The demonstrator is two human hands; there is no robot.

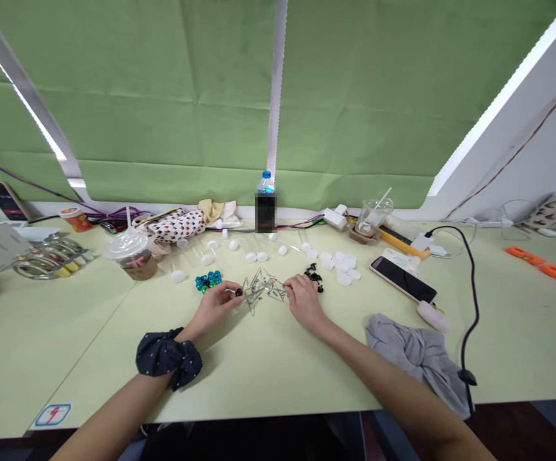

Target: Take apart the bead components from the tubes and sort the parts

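A pile of thin silvery wire pieces (255, 296) lies on the table between my two hands. My left hand (215, 306) is closed, pinching a small round black piece (238, 292) at the pile's left edge. On the other side, my right hand (303, 301) pinches the end of a thin metal piece (284, 285); how far it reaches into the pile is unclear. Shiny blue and green balls (209, 280) sit just beyond my left fingers. Small black pieces (313, 276) lie behind my right hand, partly hidden by it. White round discs (345, 264) are spread farther right.
Clear tubes with white caps (207, 259) lie scattered behind the pile. A lidded drink cup (134, 256) stands left; a water bottle (266, 182) stands at the back. To the right are a phone (403, 280), a grey cloth (415, 355) and a black cable (474, 301).
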